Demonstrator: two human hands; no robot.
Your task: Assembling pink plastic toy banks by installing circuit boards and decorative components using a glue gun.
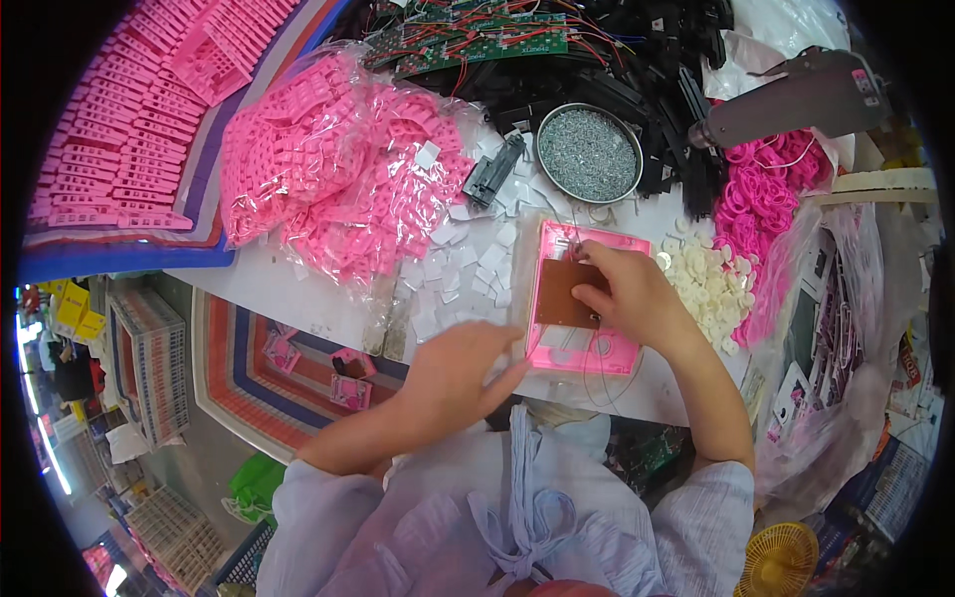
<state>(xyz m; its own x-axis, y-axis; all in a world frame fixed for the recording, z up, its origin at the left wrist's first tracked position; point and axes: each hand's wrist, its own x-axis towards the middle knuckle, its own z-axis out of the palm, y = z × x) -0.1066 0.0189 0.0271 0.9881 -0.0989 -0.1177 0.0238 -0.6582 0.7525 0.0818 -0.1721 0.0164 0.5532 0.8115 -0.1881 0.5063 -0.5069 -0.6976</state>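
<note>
A pink plastic case, open side up, lies at the table's near edge with a brown square board inside it. My right hand is over the board. Its thumb rests against the board, and its bent index finger reaches small dark wires at the case's far end; what the fingertips pinch is too small to tell. Thin wires loop out over the case's near side. My left hand lies at the case's left edge, fingers stretched and thumb apart, holding nothing.
Around the case are white pieces, a round tin of screws, cream round parts and pink cords. Bagged pink parts stand left; green circuit boards lie at the back. A grey-handled tool juts in from the right.
</note>
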